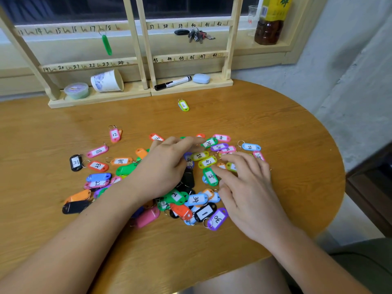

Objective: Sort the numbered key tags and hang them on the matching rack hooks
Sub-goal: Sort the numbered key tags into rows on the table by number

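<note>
Several coloured numbered key tags (207,161) lie scattered in a pile on the round wooden table (286,132). My left hand (167,164) rests on the pile's middle, fingers stretched toward a green tag (210,142). My right hand (248,185) lies flat on the pile's right side, its fingers spread over the tags. A yellow tag marked 6 (183,105) lies alone nearer the wooden rack (146,60), whose rails carry handwritten numbers and hooks. One green tag (106,44) hangs near hook 18. A bunch of keys (196,35) hangs under 39–40.
On the rack's base stand a small lidded tub (76,90), a tipped paper cup (107,80), a black marker (172,83) and a pale blue case (201,78). A bottle (270,20) stands on the window ledge at the right. The table's curved edge drops off at the right.
</note>
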Tool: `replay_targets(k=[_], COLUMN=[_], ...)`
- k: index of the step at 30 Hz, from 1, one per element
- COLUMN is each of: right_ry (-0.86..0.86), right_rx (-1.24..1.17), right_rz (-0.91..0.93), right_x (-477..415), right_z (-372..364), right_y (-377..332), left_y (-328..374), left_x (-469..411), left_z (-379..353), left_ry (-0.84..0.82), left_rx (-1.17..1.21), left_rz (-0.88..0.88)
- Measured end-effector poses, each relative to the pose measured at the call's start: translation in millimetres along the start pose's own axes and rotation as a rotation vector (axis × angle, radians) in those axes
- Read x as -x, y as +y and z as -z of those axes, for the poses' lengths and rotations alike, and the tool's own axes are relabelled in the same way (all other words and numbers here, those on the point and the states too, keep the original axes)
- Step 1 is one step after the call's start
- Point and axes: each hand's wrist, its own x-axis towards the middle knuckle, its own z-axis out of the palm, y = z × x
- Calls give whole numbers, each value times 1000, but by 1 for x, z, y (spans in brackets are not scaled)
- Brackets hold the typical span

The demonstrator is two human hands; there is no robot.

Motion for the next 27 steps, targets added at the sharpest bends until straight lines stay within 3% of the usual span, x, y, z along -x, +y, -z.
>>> replay_targets(k=[8,13,17,27], right_ry=[45,73,45,141], right_rx=[-11,-74,-65,-62], right_rz=[-60,16,82,72], right_x=[5,14,23,36], right_z=[2,7,8,12], right_y=[6,7,11,23], left_y=[-4,13,24,26], left_x=[4,7,10,9], left_z=[9,5,-3,-3], left_ry=[120,35,-33,-40], left_rx=[-74,-99,-33,-181], left_rz=[5,-175,-198,-230])
